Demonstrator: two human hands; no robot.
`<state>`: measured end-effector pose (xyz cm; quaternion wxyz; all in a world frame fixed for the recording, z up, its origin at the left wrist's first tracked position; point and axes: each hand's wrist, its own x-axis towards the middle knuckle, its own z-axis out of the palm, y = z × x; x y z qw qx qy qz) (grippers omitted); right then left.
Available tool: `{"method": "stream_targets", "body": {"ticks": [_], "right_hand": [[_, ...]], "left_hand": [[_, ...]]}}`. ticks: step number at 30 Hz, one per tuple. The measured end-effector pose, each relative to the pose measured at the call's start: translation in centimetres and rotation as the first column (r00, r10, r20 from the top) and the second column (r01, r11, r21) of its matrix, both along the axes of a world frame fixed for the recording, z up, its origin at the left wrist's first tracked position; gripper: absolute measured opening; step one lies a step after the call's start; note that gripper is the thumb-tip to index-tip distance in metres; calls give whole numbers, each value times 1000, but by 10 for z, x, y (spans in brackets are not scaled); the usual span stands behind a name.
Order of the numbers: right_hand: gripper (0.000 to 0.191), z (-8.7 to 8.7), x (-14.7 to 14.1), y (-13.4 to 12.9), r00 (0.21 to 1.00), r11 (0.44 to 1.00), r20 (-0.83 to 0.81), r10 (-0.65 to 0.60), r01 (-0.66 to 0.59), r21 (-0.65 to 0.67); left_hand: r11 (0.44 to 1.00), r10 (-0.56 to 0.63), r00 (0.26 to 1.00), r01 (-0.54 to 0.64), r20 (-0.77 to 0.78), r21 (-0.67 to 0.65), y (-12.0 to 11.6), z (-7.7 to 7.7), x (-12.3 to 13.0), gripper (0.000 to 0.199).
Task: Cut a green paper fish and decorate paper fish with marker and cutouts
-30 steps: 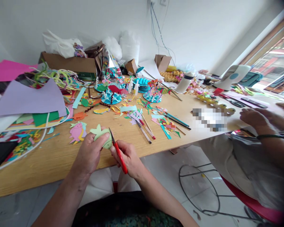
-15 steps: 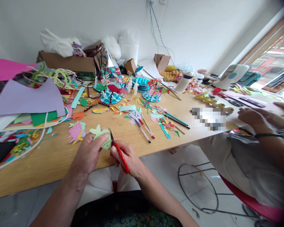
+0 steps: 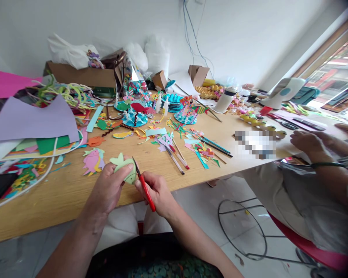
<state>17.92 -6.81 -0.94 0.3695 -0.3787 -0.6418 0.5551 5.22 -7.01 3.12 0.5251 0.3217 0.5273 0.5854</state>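
Note:
Between the thumb and fingers of my left hand is a light green paper fish, with a drawn eye and mouth at its lower right end and its tail up to the left. My right hand grips red-handled scissors. Their dark blades point up and lie along the fish's right edge; whether they touch the paper I cannot tell. Left of my left hand, a pink paper fish lies on the table over yellow and pale blue cutouts.
Pens and colored paper scraps lie to the right. Behind them stand decorated blue discs and glue bottles. A purple sheet and a white cord are at left. Another person's hands rest at right.
My right hand and the scissors have turned slightly, and the handles look narrower and closer together. The green fish stays almost in place in my left hand.

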Motion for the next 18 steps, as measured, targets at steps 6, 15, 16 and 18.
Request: {"method": "stream_targets", "body": {"ticks": [6,15,16,18], "right_hand": [[43,0,2,1,982,982,-128,140,-155,-112],[39,2,2,0,998,998,-6,55,-55,-18],[39,2,2,0,999,999,-3,46,-46,-12],[39,2,1,0,999,999,-4,34,-34,2]], "left_hand": [[999,-49,999,49,3,10,0,-3,-3,26],[997,-66,998,66,0,49,0,-5,-2,21],[996,-66,998,66,-1,53,0,-5,-2,21],[997,-64,998,64,-1,52,-1,-5,-1,21]]}}
